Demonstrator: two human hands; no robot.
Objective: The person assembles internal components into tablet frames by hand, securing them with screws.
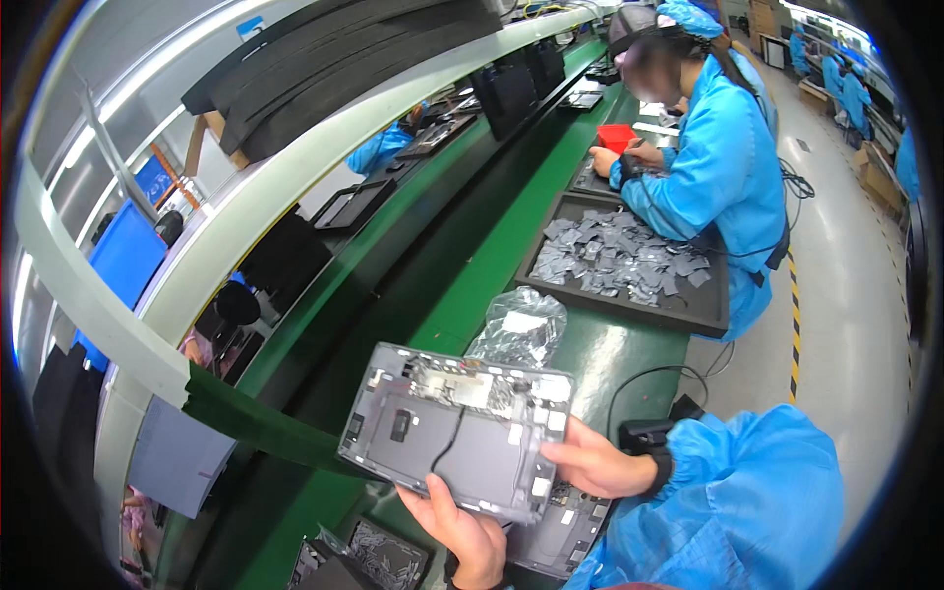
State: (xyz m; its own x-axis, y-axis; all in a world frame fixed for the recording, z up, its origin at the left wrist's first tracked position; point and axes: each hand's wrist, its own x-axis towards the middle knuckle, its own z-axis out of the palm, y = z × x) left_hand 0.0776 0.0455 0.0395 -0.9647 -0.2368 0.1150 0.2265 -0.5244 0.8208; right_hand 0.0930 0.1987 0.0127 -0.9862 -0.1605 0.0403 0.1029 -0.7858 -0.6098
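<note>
Both my hands hold an opened tablet (413, 447), tilted above the green bench, its inside facing up. A grey battery area, a black cable and a strip of circuitry along its far edge are in sight. My left hand (457, 526) grips the near edge, thumb on the inner face. At the right edge, my right hand (602, 462) pinches the tablet with thumb on top; its other fingers are partly hidden behind it. Below lies a second grey tablet housing (560, 539), partly covered by the held one and my hands.
Beyond the tablet lie a clear plastic bag (521, 324) and a black tray (644, 313) of grey pieces. A co-worker in blue (723, 167) handles a device beside a red bin (617, 137). A black box of small parts (388, 556) stands near left; a shelf frame (108, 315) rises leftward.
</note>
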